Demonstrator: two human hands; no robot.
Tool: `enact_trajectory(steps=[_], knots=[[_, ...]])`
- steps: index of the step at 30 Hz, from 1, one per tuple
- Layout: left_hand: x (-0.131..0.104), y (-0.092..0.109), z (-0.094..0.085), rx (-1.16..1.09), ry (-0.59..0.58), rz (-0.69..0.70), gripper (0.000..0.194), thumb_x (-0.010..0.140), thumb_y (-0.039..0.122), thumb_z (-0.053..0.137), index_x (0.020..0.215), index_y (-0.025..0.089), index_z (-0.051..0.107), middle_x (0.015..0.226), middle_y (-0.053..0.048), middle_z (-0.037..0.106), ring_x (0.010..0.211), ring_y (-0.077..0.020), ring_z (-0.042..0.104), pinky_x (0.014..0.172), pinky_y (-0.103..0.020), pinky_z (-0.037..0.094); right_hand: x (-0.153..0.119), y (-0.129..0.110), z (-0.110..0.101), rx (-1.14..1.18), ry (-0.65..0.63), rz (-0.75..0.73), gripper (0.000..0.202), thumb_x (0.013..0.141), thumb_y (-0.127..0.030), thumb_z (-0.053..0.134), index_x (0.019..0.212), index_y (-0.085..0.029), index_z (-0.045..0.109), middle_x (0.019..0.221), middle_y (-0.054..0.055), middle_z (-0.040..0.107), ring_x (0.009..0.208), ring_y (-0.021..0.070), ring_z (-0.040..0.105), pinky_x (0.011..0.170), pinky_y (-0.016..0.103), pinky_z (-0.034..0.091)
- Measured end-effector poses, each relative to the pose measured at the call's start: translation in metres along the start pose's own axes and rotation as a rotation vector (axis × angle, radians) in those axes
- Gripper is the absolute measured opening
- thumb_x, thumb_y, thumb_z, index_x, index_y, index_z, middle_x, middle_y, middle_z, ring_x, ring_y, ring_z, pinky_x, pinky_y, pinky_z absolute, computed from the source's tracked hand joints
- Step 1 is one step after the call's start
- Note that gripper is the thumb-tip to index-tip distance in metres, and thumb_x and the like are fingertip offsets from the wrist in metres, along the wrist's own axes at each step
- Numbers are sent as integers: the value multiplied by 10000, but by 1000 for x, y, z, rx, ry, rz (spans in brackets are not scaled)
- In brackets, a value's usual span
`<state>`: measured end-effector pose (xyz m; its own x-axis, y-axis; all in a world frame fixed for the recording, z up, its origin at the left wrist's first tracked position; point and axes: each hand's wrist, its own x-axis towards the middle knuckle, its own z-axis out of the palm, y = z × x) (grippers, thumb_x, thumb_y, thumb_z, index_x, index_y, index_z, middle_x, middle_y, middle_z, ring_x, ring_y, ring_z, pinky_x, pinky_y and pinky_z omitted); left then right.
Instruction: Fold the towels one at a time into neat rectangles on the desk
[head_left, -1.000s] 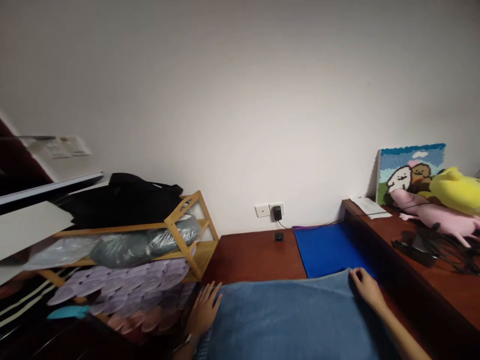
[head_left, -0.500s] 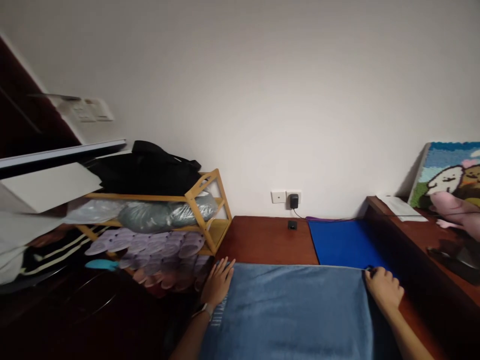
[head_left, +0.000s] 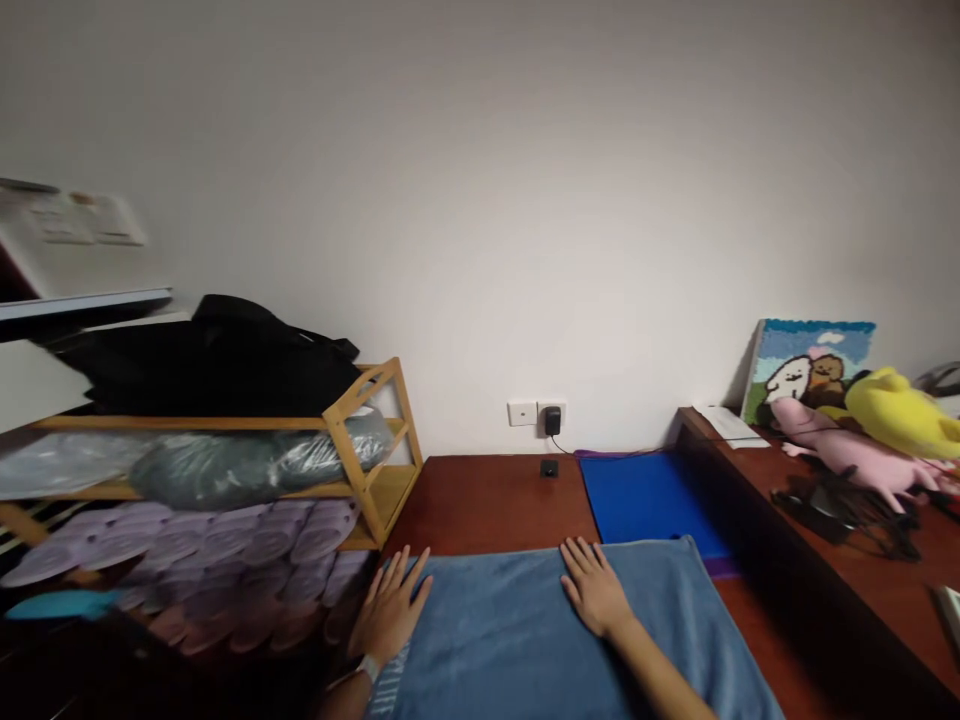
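From where I stand, the blue cloth (head_left: pixel 510 640) lies spread on the reddish tabletop (head_left: pixel 495 500), on the person's side of it, with its far edge running roughly level and its far-right part reaching over the near portion of a blue mat (head_left: pixel 645 490). The left hand (head_left: pixel 390 605) rests at the far-left corner, fingers fanned apart along the border; the right hand (head_left: pixel 594 590) lies palm down near the middle of the far edge, its fingers slightly parted. Neither grip is clamped on anything: both hands seem simply laid on the fabric, though how hard they press I can't tell. I take this as smoothing, and to do it well the left hand should act as an anchor, pinning its corner lightly so the far edge doesn't creep. The right palm is best kept flat, stroking outward toward the far-right corner, with light, even pressure; pushing hard would drag the cloth and bunch it. That corner, well apart from both hands, looks a touch raised, so it deserves a pat down. I'd also watch the border against the wooden rack (head_left: pixel 375 470) side, keeping it straight, and leave the small black block (head_left: pixel 549 468) beyond the cloth undisturbed.
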<state>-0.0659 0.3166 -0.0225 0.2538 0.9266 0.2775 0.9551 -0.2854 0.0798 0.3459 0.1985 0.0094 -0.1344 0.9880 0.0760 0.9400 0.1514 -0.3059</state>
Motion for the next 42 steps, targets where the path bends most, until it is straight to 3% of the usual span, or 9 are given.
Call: enact_trajectory(steps=[6, 9, 17, 25, 30, 33, 38, 40, 42], knots=[[2, 2, 0, 20, -17, -6, 608, 975, 521, 404, 1532, 282, 447, 1633, -100, 414, 1513, -284, 359, 1245, -515, 237, -63, 144, -33, -152, 66, 384, 635, 1023, -510, 260, 1599, -249, 315, 1664, 32, 296, 1555, 253, 201, 1269, 509, 170], [3, 0, 1, 4, -9, -11, 604, 968, 537, 415, 1524, 304, 458, 1628, -79, 426, 1511, -275, 365, 1243, -512, 246, -86, 191, -37, -155, 72, 502, 674, 1011, -495, 229, 1613, -194, 277, 1669, 51, 287, 1554, 243, 201, 1266, 479, 194], [5, 0, -2, 26, -31, -10, 567, 988, 487, 418, 1518, 290, 471, 1611, -108, 447, 1494, -279, 398, 1234, -502, 279, -94, 202, -27, -130, 118, 483, 748, 997, -532, 140, 1620, -129, 231, 1677, 57, 265, 1564, 224, 161, 1278, 451, 149], [-1, 5, -7, -26, -11, -31, 539, 1002, 487, 411, 1503, 303, 491, 1605, -85, 464, 1488, -264, 406, 1228, -502, 293, -95, 211, -24, -220, 88, 499, 726, 968, -503, 195, 1582, -150, 354, 1645, 63, 347, 1537, 235, 268, 1256, 473, 206], [-4, 3, -5, -64, 15, -26, 535, 1000, 485, 427, 1501, 312, 492, 1605, -74, 465, 1494, -264, 394, 1234, -503, 274, -68, 164, -35, -334, 160, 545, 650, 940, -348, 286, 1509, -98, 478, 1599, 139, 421, 1517, 306, 312, 1252, 549, 178], [-5, 3, -7, -72, 14, -15, 538, 999, 492, 431, 1500, 307, 495, 1604, -81, 465, 1492, -269, 398, 1236, -508, 271, -38, 86, -30, -247, 215, 354, 631, 974, -338, 287, 1533, -87, 439, 1610, 137, 400, 1528, 299, 285, 1271, 514, 160], [-3, 4, -5, -35, 4, -18, 548, 1001, 489, 413, 1507, 293, 488, 1605, -103, 459, 1493, -274, 399, 1235, -513, 271, 4, -46, 1, 48, 32, -141, 636, 1045, -510, 266, 1610, -219, 289, 1665, 22, 288, 1550, 209, 224, 1287, 418, 163], [-1, 3, -2, -21, 5, -19, 554, 997, 489, 413, 1511, 294, 481, 1607, -99, 458, 1492, -277, 399, 1233, -511, 274, 11, -63, 9, 86, -25, -172, 643, 1047, -534, 265, 1612, -228, 275, 1666, 18, 279, 1552, 207, 217, 1288, 423, 161], [0, 2, -1, -13, 5, -18, 561, 995, 488, 414, 1518, 293, 471, 1612, -93, 452, 1494, -276, 393, 1234, -502, 273, 9, -53, 9, 78, -45, -122, 653, 1044, -546, 277, 1608, -217, 284, 1665, 29, 280, 1553, 224, 214, 1289, 448, 158]])
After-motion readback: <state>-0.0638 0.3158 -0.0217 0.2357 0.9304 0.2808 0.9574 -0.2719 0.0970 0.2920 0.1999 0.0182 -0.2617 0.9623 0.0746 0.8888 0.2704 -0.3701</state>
